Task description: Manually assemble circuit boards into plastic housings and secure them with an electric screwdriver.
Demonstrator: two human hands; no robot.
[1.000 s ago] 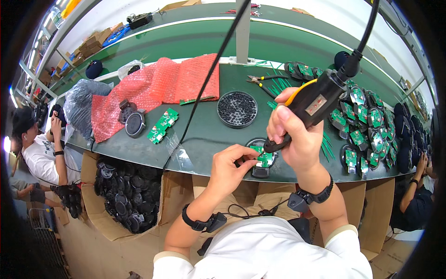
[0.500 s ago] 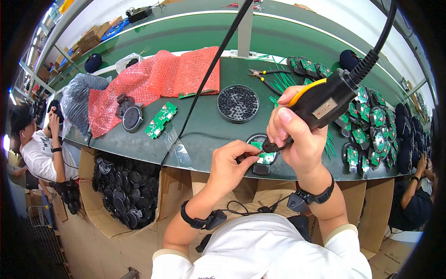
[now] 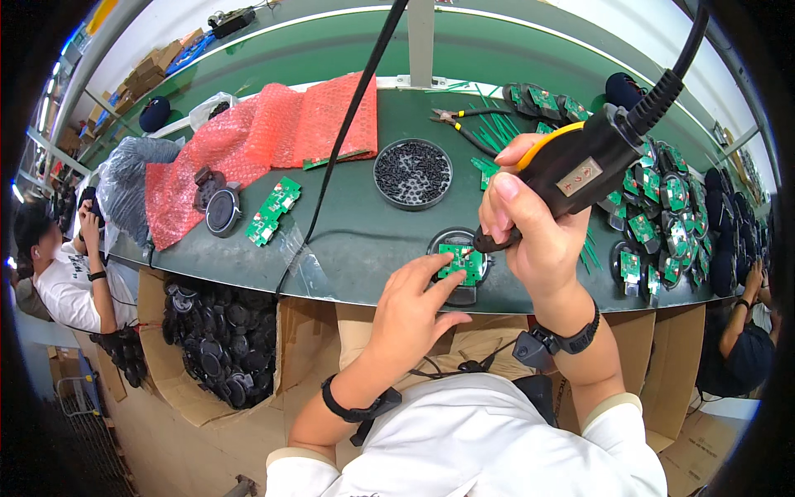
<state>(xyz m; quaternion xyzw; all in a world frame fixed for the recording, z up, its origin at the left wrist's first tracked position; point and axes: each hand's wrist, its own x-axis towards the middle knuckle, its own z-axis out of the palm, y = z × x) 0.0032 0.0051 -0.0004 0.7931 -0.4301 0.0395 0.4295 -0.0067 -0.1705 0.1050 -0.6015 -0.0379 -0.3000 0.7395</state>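
My right hand (image 3: pixel 542 236) is closed round a black and yellow electric screwdriver (image 3: pixel 580 170), its cable rising to the upper right. The tool's dark nose reaches down to the right edge of a green circuit board (image 3: pixel 468 263). The bit itself is hidden from me. That board sits in a black round housing (image 3: pixel 465 296) at the table's near edge. My left hand (image 3: pixel 410 319) is open, its forefinger and middle finger stretched onto the board's left side and its thumb apart below. Behind the housing stands a round dish (image 3: pixel 412 206) with small black screws (image 3: pixel 412 170).
Cutting pliers (image 3: pixel 447 117) and green strips (image 3: pixel 498 131) lie at the back. Many housings with boards (image 3: pixel 662 203) crowd the right. To the left are red bubble wrap (image 3: pixel 273 124), a loose board (image 3: pixel 273 211) and a round housing (image 3: pixel 222 211). A carton (image 3: pixel 174 373) holds black housings. A cable (image 3: pixel 348 132) crosses the table.
My left fingers have gone from a pinch by the screwdriver's nose to spread out on the board. The view has shifted slightly; the right hand still grips the screwdriver.
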